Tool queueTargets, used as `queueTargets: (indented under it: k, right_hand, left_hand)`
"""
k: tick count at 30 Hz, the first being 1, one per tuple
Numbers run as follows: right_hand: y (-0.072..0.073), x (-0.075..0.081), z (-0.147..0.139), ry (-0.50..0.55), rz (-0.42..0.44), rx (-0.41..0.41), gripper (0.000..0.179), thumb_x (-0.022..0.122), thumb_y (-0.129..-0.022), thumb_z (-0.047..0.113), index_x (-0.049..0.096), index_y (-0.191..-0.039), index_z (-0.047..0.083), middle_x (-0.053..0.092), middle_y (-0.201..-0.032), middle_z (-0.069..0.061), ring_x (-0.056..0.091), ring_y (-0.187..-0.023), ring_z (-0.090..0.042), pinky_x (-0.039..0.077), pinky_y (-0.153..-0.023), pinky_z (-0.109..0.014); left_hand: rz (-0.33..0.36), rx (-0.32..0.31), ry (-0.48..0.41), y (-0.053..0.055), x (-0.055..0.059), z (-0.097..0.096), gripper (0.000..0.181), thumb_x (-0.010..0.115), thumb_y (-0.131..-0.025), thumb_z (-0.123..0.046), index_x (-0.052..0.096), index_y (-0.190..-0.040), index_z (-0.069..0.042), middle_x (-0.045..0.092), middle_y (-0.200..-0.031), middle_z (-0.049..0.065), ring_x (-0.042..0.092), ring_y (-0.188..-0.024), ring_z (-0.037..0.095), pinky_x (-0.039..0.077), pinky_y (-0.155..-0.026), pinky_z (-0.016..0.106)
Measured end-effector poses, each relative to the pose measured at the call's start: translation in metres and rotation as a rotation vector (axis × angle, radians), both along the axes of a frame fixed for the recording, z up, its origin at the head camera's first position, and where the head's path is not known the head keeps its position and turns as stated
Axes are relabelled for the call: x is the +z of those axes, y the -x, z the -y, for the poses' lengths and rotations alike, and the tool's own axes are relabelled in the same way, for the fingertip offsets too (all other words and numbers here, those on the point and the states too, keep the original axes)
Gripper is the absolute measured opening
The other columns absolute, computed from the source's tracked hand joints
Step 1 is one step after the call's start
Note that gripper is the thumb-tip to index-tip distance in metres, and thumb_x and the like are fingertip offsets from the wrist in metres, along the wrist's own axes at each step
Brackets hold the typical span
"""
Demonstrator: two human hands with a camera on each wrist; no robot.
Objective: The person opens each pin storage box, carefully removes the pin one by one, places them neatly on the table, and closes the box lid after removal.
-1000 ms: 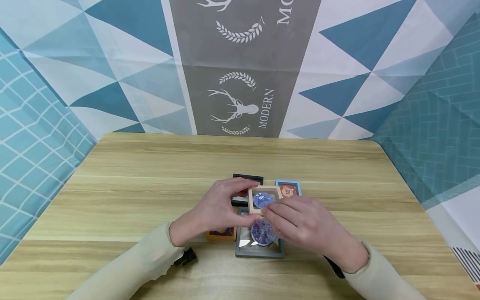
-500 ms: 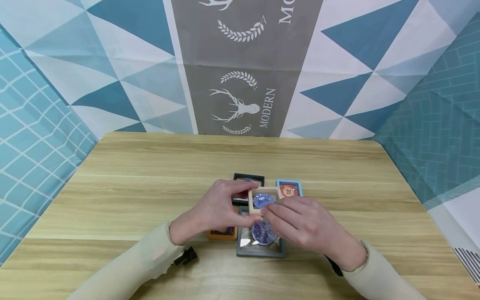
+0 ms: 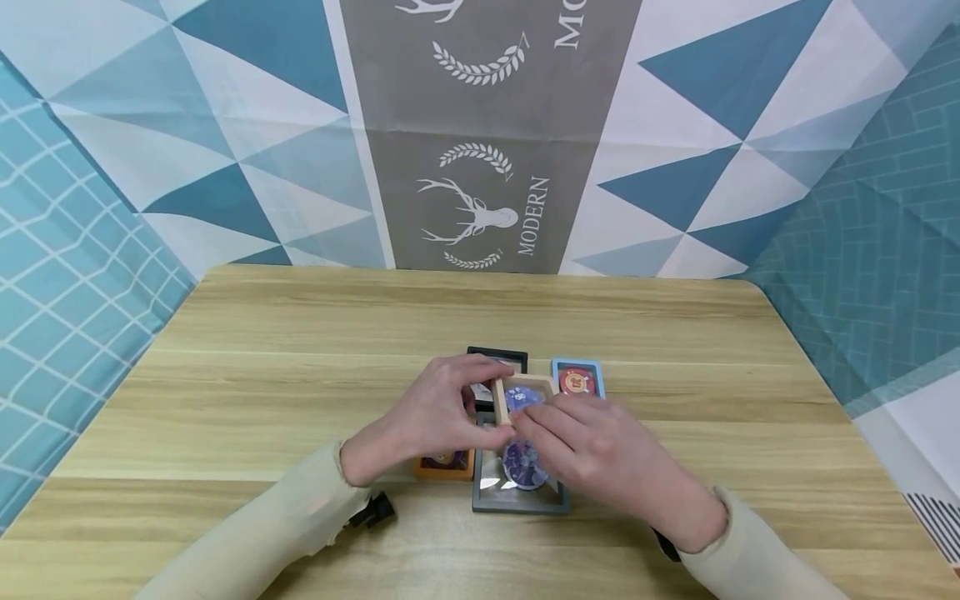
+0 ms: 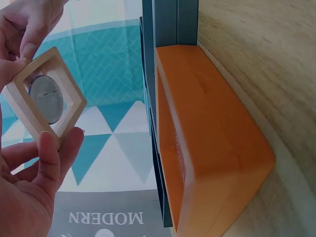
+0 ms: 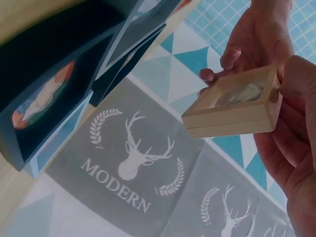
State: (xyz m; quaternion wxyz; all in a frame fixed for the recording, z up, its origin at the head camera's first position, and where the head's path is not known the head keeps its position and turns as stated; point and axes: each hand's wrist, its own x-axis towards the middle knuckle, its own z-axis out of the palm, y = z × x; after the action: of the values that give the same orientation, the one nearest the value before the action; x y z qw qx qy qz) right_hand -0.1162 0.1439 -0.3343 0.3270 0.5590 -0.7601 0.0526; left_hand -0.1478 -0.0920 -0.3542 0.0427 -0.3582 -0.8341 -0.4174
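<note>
A beige display frame (image 3: 498, 404) with clear film holds a round blue-purple badge (image 3: 522, 396). It is raised above the table and tilted. My left hand (image 3: 438, 408) grips it by two opposite edges between thumb and fingers. At its near right side my right hand (image 3: 592, 446) pinches the rim, covering part of it in the head view. From the left wrist, the badge's grey back (image 4: 47, 98) shows inside the beige frame (image 4: 73, 86). The right wrist view shows a seam along the beige frame's side (image 5: 232, 129).
Below the hands lies a grey frame (image 3: 521, 505) with a purple badge (image 3: 523, 467). Around it are an orange frame (image 3: 444, 475), a black frame (image 3: 497, 353) and a light blue frame (image 3: 576, 363) with a red badge (image 3: 577, 382). A patterned cloth (image 3: 480, 108) hangs behind the table.
The beige frame has tilted more and shifted slightly left. My right hand has moved a little left with it and now covers more of its right side.
</note>
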Motion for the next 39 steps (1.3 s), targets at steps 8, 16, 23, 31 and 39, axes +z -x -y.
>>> queueTargets:
  k: [8, 16, 23, 31, 39]
  right_hand:
    - [-0.0033, -0.0046, 0.0041, -0.033, -0.010, -0.041, 0.043, 0.028, -0.108, 0.010, 0.069, -0.115, 0.001, 0.071, -0.107, -0.009, 0.067, -0.090, -0.021, 0.058, -0.078, -0.033]
    - [-0.0054, -0.0026, 0.0036, -0.085, 0.106, -0.079, 0.024, 0.057, -0.098, 0.010, 0.067, -0.119, 0.003, 0.070, -0.109, -0.007, 0.066, -0.095, -0.020, 0.056, -0.084, -0.031]
    - [-0.0058, -0.0008, 0.0052, -0.089, 0.178, -0.046, 0.044, 0.072, -0.076, 0.003, 0.065, -0.119, 0.005, 0.067, -0.107, -0.003, 0.064, -0.088, -0.015, 0.057, -0.077, -0.028]
    - [-0.0087, -0.0032, 0.0076, -0.112, 0.211, -0.033, 0.020, 0.050, -0.101, 0.007, 0.061, -0.118, 0.008, 0.059, -0.099, -0.001, 0.056, -0.087, -0.015, 0.054, -0.072, -0.024]
    - [-0.0093, 0.0001, 0.0071, -0.068, 0.251, -0.023, 0.044, 0.075, -0.075, -0.002, 0.062, -0.115, 0.012, 0.061, -0.100, 0.001, 0.058, -0.087, -0.014, 0.055, -0.073, -0.024]
  left_hand:
    - [-0.014, -0.016, 0.012, 0.0002, -0.0018, -0.0001, 0.064, 0.083, -0.073, -0.035, 0.067, -0.125, -0.001, 0.068, -0.110, 0.006, 0.058, -0.060, 0.018, 0.049, -0.051, 0.020]
    - [-0.010, -0.009, 0.010, 0.0009, -0.0027, -0.0010, 0.063, 0.085, -0.071, -0.033, 0.068, -0.124, -0.003, 0.067, -0.109, 0.004, 0.056, -0.057, 0.012, 0.048, -0.049, 0.020]
    - [0.055, -0.034, 0.005, 0.0000, -0.0025, -0.0021, 0.065, 0.086, -0.070, -0.025, 0.065, -0.128, -0.002, 0.065, -0.117, 0.006, 0.065, -0.076, 0.016, 0.058, -0.062, 0.028]
    - [-0.037, -0.058, 0.002, -0.0012, -0.0071, -0.0054, 0.061, 0.087, -0.070, -0.027, 0.068, -0.123, -0.003, 0.067, -0.109, 0.003, 0.062, -0.086, 0.011, 0.057, -0.063, 0.030]
    - [-0.047, -0.082, -0.013, 0.0009, -0.0061, -0.0023, 0.067, 0.087, -0.069, -0.027, 0.065, -0.129, -0.006, 0.066, -0.120, 0.003, 0.061, -0.097, 0.012, 0.056, -0.072, 0.029]
